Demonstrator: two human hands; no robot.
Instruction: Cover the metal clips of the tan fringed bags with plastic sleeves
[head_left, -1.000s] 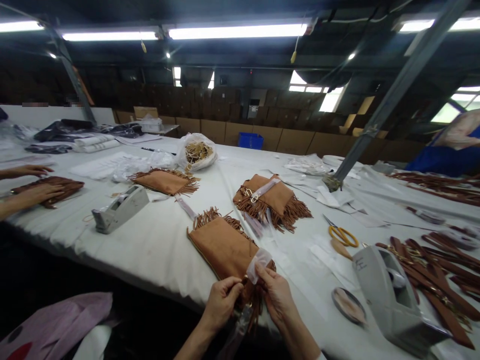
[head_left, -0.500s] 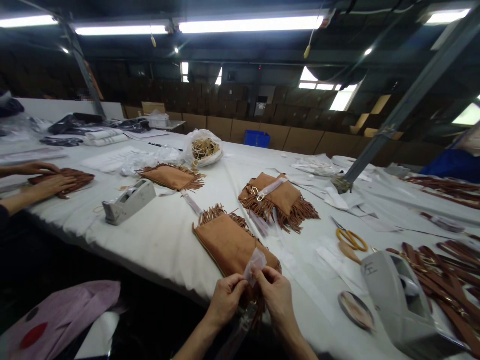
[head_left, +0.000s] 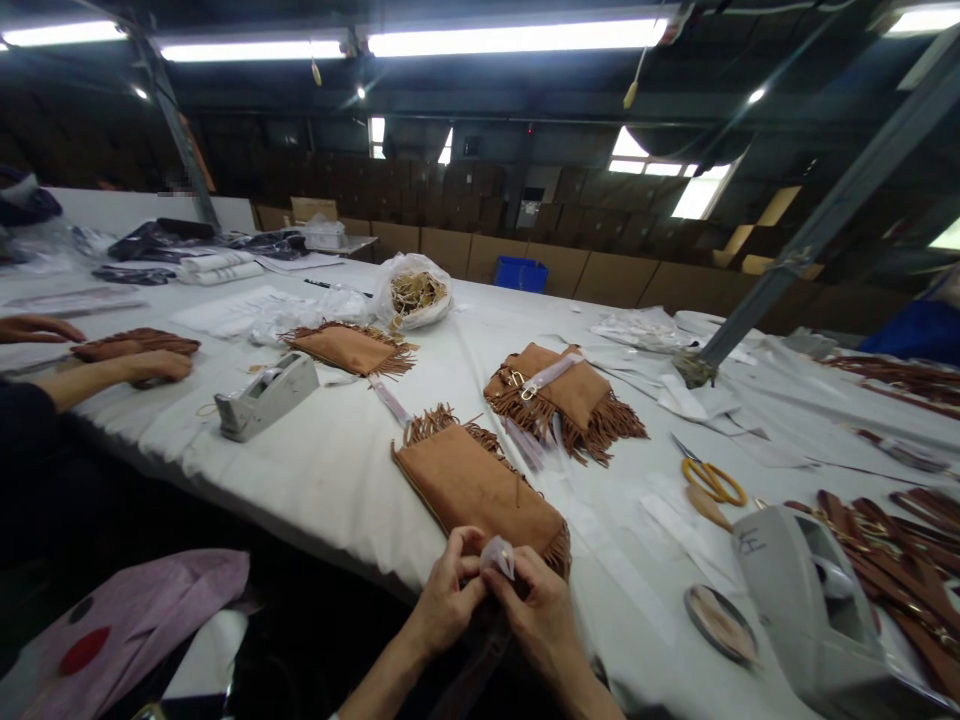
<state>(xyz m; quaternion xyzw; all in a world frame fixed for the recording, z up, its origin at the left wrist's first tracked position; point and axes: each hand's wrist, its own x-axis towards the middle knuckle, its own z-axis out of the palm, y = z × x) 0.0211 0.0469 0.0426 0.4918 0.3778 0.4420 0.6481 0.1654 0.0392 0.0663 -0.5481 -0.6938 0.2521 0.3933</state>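
Observation:
A tan suede bag with fringe point(head_left: 480, 485) lies on the white table point(head_left: 330, 470) right in front of me. At its near corner my left hand point(head_left: 448, 592) and my right hand point(head_left: 534, 612) meet, both with fingers pinched on a small piece of clear plastic film point(head_left: 498, 553) wrapped over something I cannot make out. A clear strip point(head_left: 471, 682) hangs down below my hands, off the table edge.
A second fringed bag point(head_left: 561, 395) and a third point(head_left: 349, 347) lie farther back. A grey tape dispenser point(head_left: 814, 605) stands at right, another point(head_left: 266, 395) at left. Yellow scissors point(head_left: 711, 478), brown straps point(head_left: 900, 560), a tape roll point(head_left: 721, 625). Another person's hands point(head_left: 139, 365) work at far left.
My hands have drawn in toward me and closed together, and the plastic film has been folded down smaller between my fingers. The view has shifted slightly right.

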